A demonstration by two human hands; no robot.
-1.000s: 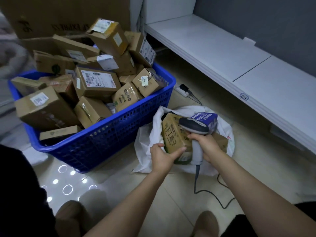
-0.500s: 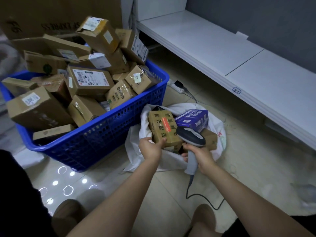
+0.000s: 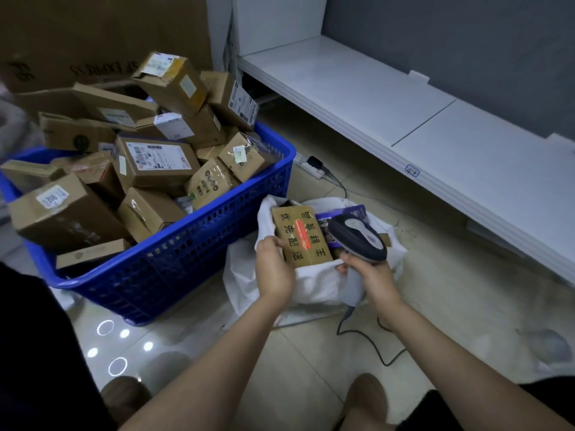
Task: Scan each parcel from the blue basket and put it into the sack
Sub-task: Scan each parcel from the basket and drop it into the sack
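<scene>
A blue basket point(image 3: 199, 256) on the floor is piled high with several brown cardboard parcels point(image 3: 155, 160). To its right lies a white sack point(image 3: 314, 287), mouth open. A brown parcel with an orange label point(image 3: 298, 234) sits in the sack's mouth beside a purple box point(image 3: 357, 211). My left hand point(image 3: 273, 269) holds the near left edge of that brown parcel together with the sack's rim. My right hand point(image 3: 370, 275) grips the handle of a grey and dark barcode scanner point(image 3: 357, 237), whose head hovers over the sack.
The scanner's black cable point(image 3: 370, 340) trails over the tiled floor. A white power strip point(image 3: 311, 166) lies behind the sack. A low white shelf point(image 3: 404, 119) runs along the right. A big cardboard box point(image 3: 93, 35) stands behind the basket. My feet point(image 3: 367, 396) are at the bottom.
The brown parcel has gone down from above the sack into its mouth, my left hand following it. The scanner has swung from over the parcel to its right side.
</scene>
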